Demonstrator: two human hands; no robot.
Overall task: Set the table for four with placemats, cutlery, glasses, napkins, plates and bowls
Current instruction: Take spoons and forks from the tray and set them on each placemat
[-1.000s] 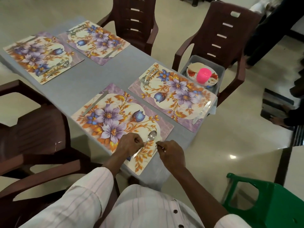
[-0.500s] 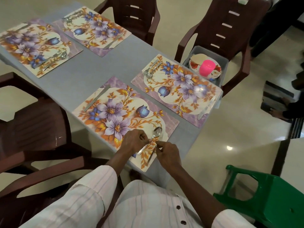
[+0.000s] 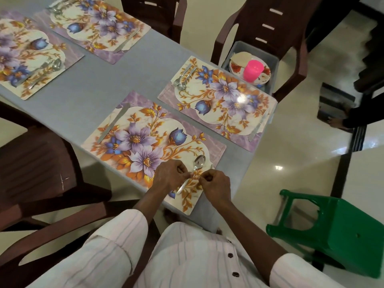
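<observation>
While the left hand (image 3: 170, 176) pinches the spoon (image 3: 198, 163) by its handle on the placemat (image 3: 143, 113) at the near corner of the table (image 3: 93, 86), the spoon points away & right, w/ the curled right hand (image 3: 216, 186) just beside it over the fork (image 3: 211, 166), can't tell if gripping.

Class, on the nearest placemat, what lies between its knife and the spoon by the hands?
Only bare placemat with its flower print: nothing sits between the knife and the spoon, as the head view shows.
</observation>
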